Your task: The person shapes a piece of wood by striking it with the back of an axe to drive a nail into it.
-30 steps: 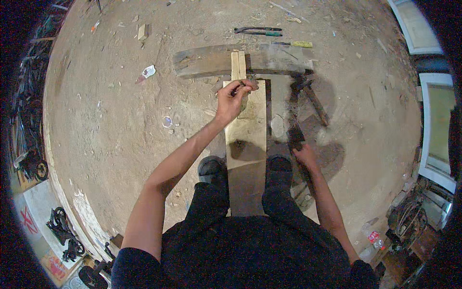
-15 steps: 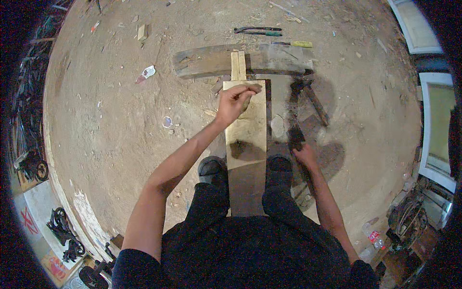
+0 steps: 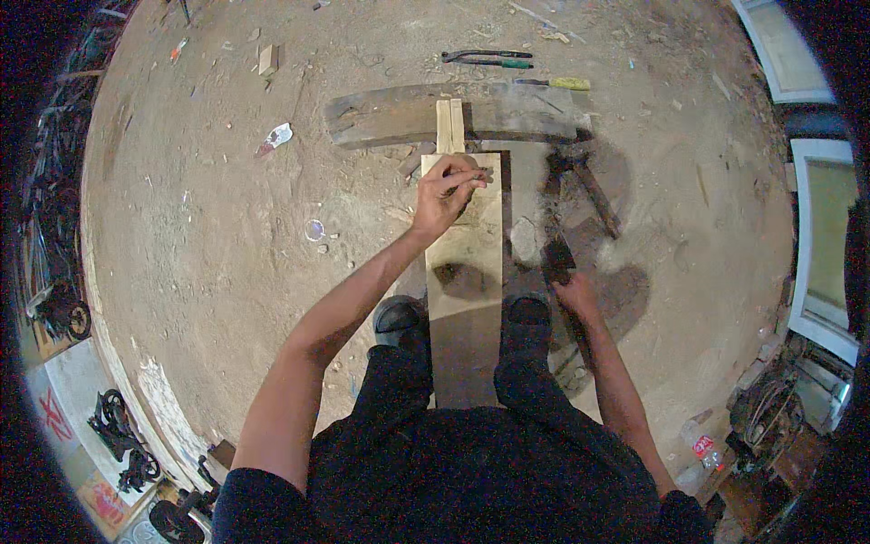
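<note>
My left hand point(image 3: 446, 192) is over the far end of a pale wooden board point(image 3: 464, 245), thumb and fingers pinched together. Something small and greyish shows at its fingertips, too small to name. Low on the right, beside the board, my right hand point(image 3: 576, 296) is closed round a dark tool point(image 3: 558, 257) with a broad dark head. Its kind is hard to make out in the shadow. Beyond that hand a hammer point(image 3: 596, 199) lies on the ground, its dark head pointing away. Two narrow wood strips point(image 3: 449, 125) stick out past the board's far end.
Across the far side lies a thick weathered plank point(image 3: 381, 116). Pliers-like cutters point(image 3: 489, 60) and a yellow-handled tool point(image 3: 566, 83) rest behind it. My shoes point(image 3: 399, 315) flank the board. White-framed panels point(image 3: 823, 240) stand at the right; a small wood block point(image 3: 268, 60) lies far left.
My left hand has turned slightly and its fingers are drawn closer together over the board, with the greyish thing showing more at the tips. My right hand stays almost still with the dark tool.
</note>
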`<action>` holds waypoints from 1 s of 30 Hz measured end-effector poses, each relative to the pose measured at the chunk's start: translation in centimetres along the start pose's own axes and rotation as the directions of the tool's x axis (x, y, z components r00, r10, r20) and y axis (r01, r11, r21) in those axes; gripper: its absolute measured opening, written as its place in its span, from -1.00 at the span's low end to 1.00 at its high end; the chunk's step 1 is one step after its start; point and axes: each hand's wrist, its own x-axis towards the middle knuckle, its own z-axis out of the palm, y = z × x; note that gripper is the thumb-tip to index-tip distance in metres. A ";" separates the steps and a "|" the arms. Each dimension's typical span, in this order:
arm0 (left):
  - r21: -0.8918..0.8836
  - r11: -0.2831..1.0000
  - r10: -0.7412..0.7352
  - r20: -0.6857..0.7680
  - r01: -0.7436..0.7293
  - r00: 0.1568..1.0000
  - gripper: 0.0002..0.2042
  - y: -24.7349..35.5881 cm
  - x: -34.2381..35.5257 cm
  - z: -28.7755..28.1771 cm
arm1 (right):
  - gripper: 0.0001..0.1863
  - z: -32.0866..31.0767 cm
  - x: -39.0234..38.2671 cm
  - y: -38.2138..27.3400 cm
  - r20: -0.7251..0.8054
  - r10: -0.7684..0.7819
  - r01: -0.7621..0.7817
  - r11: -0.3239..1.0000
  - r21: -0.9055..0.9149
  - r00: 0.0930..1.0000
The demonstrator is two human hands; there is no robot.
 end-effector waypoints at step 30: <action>-0.126 0.990 -0.058 0.014 0.059 0.998 -0.79 -2.2 -1.1 0.7 | -0.72 -15.8 -2.1 -27.4 -0.123 -0.380 0.371 0.924 -0.091 0.917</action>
